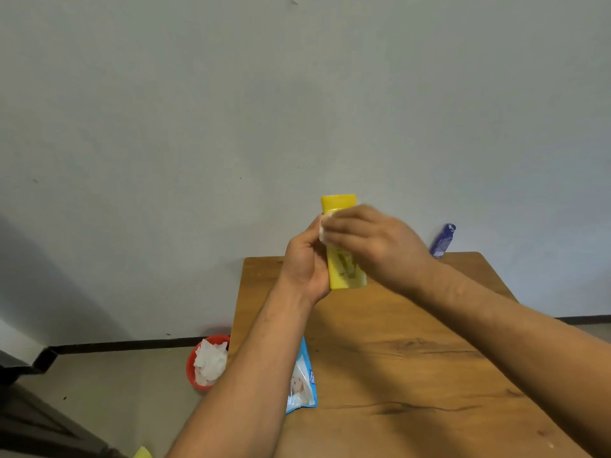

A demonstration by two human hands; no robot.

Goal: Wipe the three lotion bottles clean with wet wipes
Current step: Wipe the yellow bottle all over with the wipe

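Note:
I hold a yellow lotion bottle (344,269) upright above the far end of the wooden table (396,358), its yellow cap up. My left hand (305,259) grips the bottle's left side near the bottom. My right hand (373,242) presses a white wet wipe (325,226) against the bottle just below the cap and covers its upper body. A blue bottle (443,241) stands at the table's far right corner, by the wall. A third bottle is not in view.
A blue and white wet wipe pack (302,381) lies at the table's left edge. On the floor left of the table sits a red bowl (191,368) filled with used white wipes. A pale wall rises behind the table.

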